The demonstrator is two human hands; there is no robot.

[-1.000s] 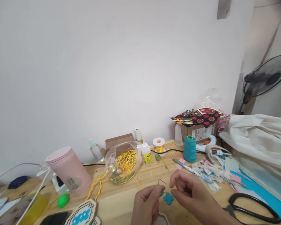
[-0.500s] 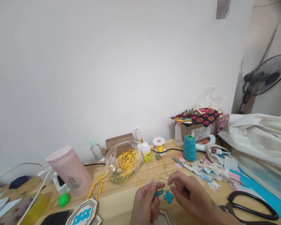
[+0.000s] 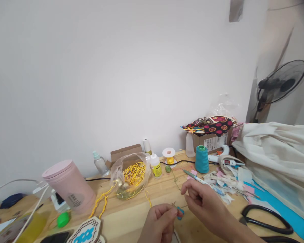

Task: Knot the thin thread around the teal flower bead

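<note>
My left hand [image 3: 160, 221] is closed in a pinch at the bottom middle. At its fingertips is a small blue flower-shaped piece [image 3: 180, 212], partly hidden by the fingers. Just to the right, my right hand [image 3: 202, 202] has its fingers curled and closed on a thin green thread [image 3: 176, 184], which runs back to a small green ball of thread [image 3: 168, 168]. A short stretch of thread spans the gap between the two hands. Under my left hand the edge of a pale wooden piece [image 3: 176, 236] shows.
A bag of yellow cord [image 3: 134, 173], a glue bottle [image 3: 156, 166] and a teal thread cone [image 3: 201, 160] stand behind. Black scissors [image 3: 266, 219] and paper scraps [image 3: 228, 184] lie right. A pink tumbler [image 3: 69, 185] and an octagonal wooden ornament [image 3: 87, 231] are left.
The blue flower piece hung visible between my hands; now it is turned and drawn against my left fingertips. My left hand has rolled over and risen slightly. The view has shifted a little.
</note>
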